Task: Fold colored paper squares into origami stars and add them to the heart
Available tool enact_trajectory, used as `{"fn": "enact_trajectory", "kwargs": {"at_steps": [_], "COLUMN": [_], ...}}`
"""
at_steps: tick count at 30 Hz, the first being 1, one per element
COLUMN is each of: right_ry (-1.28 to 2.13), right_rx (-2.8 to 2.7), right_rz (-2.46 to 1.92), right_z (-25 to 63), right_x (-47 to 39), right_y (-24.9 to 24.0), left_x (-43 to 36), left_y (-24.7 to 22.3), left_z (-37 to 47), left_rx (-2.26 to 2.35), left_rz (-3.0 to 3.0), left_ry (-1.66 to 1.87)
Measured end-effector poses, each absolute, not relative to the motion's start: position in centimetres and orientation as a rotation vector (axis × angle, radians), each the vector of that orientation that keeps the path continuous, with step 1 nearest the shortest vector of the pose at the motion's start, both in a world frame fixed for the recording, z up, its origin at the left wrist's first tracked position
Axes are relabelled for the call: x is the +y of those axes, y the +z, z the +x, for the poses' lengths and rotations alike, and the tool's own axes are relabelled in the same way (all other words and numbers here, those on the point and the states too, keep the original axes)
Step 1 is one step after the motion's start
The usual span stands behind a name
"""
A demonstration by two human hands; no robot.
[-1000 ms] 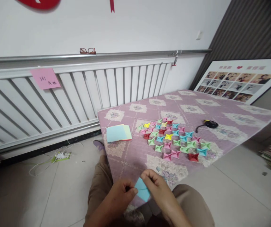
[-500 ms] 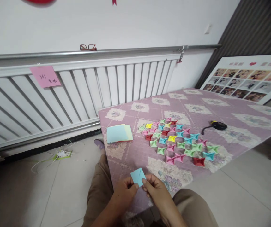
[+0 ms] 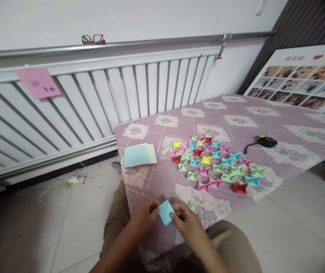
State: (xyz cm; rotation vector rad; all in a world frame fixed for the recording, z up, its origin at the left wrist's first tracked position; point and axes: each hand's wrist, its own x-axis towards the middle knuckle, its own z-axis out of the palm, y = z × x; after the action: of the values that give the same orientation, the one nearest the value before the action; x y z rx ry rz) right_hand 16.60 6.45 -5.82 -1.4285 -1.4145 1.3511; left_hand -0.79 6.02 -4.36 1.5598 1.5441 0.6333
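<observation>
"white radiator [image 3: 139, 89] along the wall [image 3: 151, 21], pink note [image 3: 39, 82] hanging from it, and a flowered purple tablecloth [image 3: 154, 182] in front. where is the paper, from where you stand?"

"at the near end of the cloth, by the seated person's knees [image 3: 232, 244]: a small blue paper [image 3: 166, 212], held like a diamond, a crease running down from its top corner."

"why there, and not among the others?"

"for elbow room, i'd guess. folded paper pieces [image 3: 206, 160] cover the middle of the cloth in loose rows, probably spread like that so none gets crushed. the stack of flat sheets [image 3: 136, 156] lies off to the left, likely to be reachable without brushing the rows."

"and the black coil [image 3: 267, 141]?"

"a cable, by the look of it, on the right, well apart from the papers, seemingly parked out of the way."

"how do the hands stand?"

"apart from each other, with the paper between, and both clamped on it. the left hand [image 3: 145, 215] pinches the left corner with thumb and fingers; the right hand [image 3: 185, 220] lays its thumb on the face near the right corner, fingers curled behind. pinching opposite corners seems meant to hold the sheet flat and even."

"and the arms?"

"both forearms [image 3: 122, 242] rise from below and slant inward, so the fingertips face each other across the paper. whether it touches the cloth, i can't tell from here."
</observation>
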Motion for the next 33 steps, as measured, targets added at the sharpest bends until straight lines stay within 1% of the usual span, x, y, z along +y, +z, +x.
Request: {"fn": "enact_trajectory", "kwargs": {"at_steps": [3,6,9,12,19,25,33], "right_ry": [1.159,0.972,0.842,0.755,0.752,0.736,0.690], "right_rx": [-1.618,-1.858,-2.042,-2.158,-2.277,-2.253,-2.272], "right_rz": [-1.531,-1.642,-1.729,-1.729,-1.622,-1.555,-1.479], "right_z": [16.6,16.6,16.6,16.7,17.2,17.3,17.4], "right_x": [6.5,6.5,6.7,7.0,8.5,9.0,9.3], "right_y": [-5.5,-5.2,-5.0,-4.8,-4.6,-5.2,-5.7], "left_x": [6.6,7.0,7.2,7.6,8.9,10.4,11.2], "left_y": [-4.7,-4.5,-4.0,-3.7,-3.8,-3.6,-3.7], "left_z": [-0.7,-0.5,-0.3,-0.3,-1.0,-1.4,-1.5], "left_rx": [1.578,1.630,1.648,1.658,1.543,1.382,1.281], "left_rz": [1.652,1.803,1.922,1.991,2.057,2.149,2.262], "left_ry": [0.546,0.381,0.254,0.173,0.111,0.092,0.088]}}
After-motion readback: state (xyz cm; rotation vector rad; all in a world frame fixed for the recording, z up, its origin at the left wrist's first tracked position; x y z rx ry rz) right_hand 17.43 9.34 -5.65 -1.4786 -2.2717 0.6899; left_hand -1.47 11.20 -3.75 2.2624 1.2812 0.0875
